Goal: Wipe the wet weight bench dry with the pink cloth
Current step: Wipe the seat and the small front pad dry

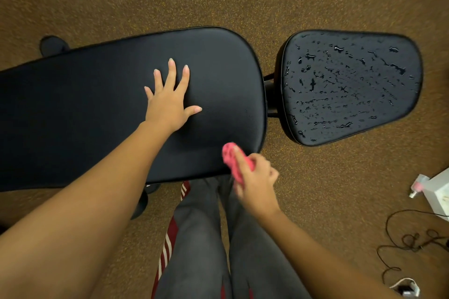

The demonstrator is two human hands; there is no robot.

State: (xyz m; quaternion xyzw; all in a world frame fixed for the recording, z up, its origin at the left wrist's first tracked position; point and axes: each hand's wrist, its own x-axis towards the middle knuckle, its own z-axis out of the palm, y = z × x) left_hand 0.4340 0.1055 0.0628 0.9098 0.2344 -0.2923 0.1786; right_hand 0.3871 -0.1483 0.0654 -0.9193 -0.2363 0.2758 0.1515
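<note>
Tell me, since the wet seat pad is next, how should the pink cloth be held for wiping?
Grip the pink cloth by its bunched rear, as the right hand does now, coming from the near side. Its free front end sticks out past the fingers, probably enough to press flat on the beaded seat pad.

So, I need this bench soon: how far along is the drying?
About halfway, by the look of it. Done: the long back pad shows no droplets, and the left hand rests flat on it. In hand: the right hand grips the bunched pink cloth at that pad's near corner. Left: the smaller seat pad is covered in water beads, untouched.
</note>
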